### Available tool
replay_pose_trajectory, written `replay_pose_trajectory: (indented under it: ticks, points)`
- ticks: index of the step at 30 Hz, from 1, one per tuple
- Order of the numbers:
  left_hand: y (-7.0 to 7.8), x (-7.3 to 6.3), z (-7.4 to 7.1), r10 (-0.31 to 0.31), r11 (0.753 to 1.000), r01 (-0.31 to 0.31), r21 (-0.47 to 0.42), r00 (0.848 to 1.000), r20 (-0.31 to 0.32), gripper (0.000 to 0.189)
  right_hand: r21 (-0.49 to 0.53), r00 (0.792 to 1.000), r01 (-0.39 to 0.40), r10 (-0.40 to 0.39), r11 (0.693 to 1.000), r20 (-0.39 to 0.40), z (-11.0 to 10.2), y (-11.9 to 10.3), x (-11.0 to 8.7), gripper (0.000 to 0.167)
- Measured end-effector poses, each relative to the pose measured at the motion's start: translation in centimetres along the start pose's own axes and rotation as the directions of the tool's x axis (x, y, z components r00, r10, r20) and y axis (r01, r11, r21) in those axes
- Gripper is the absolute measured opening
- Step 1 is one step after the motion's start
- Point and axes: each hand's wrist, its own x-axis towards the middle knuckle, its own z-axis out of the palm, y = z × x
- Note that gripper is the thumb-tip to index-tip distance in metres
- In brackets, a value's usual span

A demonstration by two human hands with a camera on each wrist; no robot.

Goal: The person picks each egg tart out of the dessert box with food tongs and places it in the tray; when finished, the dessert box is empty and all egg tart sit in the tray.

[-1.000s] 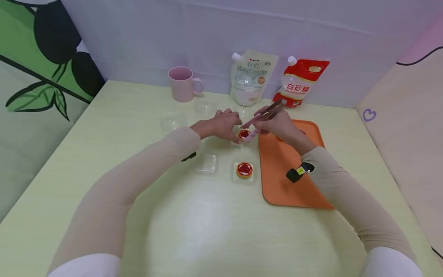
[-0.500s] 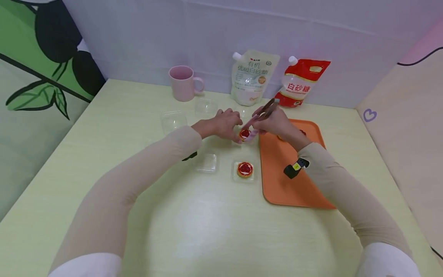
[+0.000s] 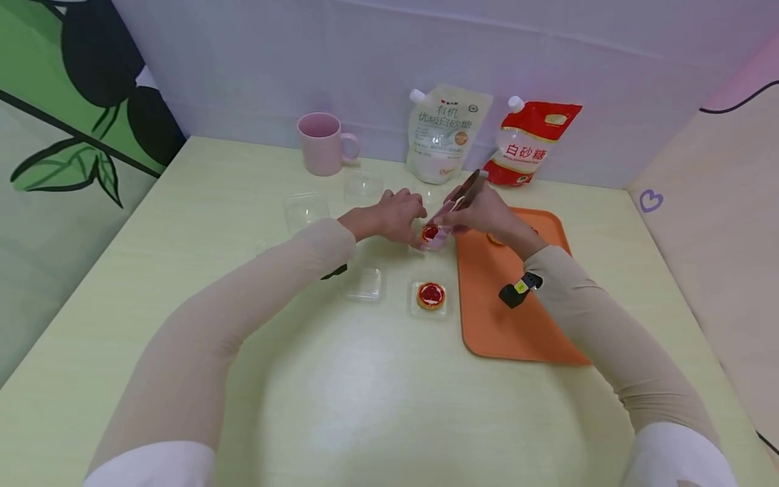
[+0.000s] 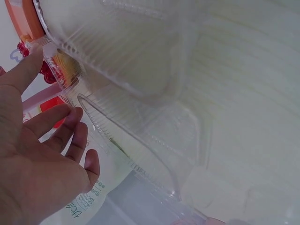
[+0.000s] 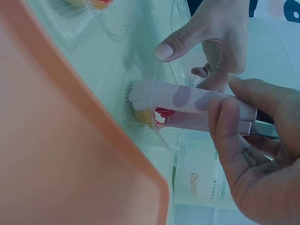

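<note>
My left hand (image 3: 395,218) holds a small clear plastic box (image 5: 154,140) between thumb and fingers at its rim, seen best in the wrist views. Inside that box is a small tart (image 3: 430,233) with a red topping. My right hand (image 3: 483,213) grips a pair of tongs (image 3: 465,194) with pale pink ends, which reach down into the box on both sides of the tart. Whether the tips still squeeze the tart cannot be made out. Nearer to me, a second red-topped tart (image 3: 431,295) sits in another clear box (image 3: 414,310).
An orange tray (image 3: 499,331) lies on the right, with tarts (image 3: 496,239) partly hidden under my right forearm. More clear boxes (image 3: 305,211) stand left and in front. At the back are a pink mug (image 3: 320,152), a pale pouch (image 3: 444,138) and a red-white pouch (image 3: 525,150).
The tongs and my right hand have shifted slightly left and lower toward the box, and the tongs' handles look closer together. My left hand stays at the box.
</note>
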Motion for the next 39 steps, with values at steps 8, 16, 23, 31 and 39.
replay_pose_trajectory:
  ticks: [8,16,23,31,39]
  points:
    - [0.1,0.1,-0.1,0.010,1.000,-0.010,-0.002,1.000,0.000,0.071,-0.060,0.999,0.035,-0.033,0.998,0.041,0.2,-0.2,0.0,0.040]
    - [0.2,0.2,-0.2,0.003,1.000,-0.003,0.004,1.000,0.000,0.070,-0.064,0.999,0.052,-0.051,0.997,0.011,0.4,0.1,0.1,0.035]
    - [0.3,0.2,-0.2,0.003,1.000,-0.003,0.006,1.000,0.010,0.070,-0.034,0.999,0.033,-0.034,0.999,-0.037,0.2,0.5,-0.2,0.032]
    - [0.2,0.2,-0.2,-0.014,1.000,0.014,0.023,1.000,0.017,0.070,-0.050,0.995,0.041,-0.045,0.998,-0.093,-1.4,-0.6,-1.4,0.033]
    - [0.1,0.2,-0.1,-0.017,0.999,0.015,0.045,0.999,0.028,0.070,-0.037,0.983,0.042,-0.048,0.998,-0.176,-3.8,-0.7,-4.3,0.044]
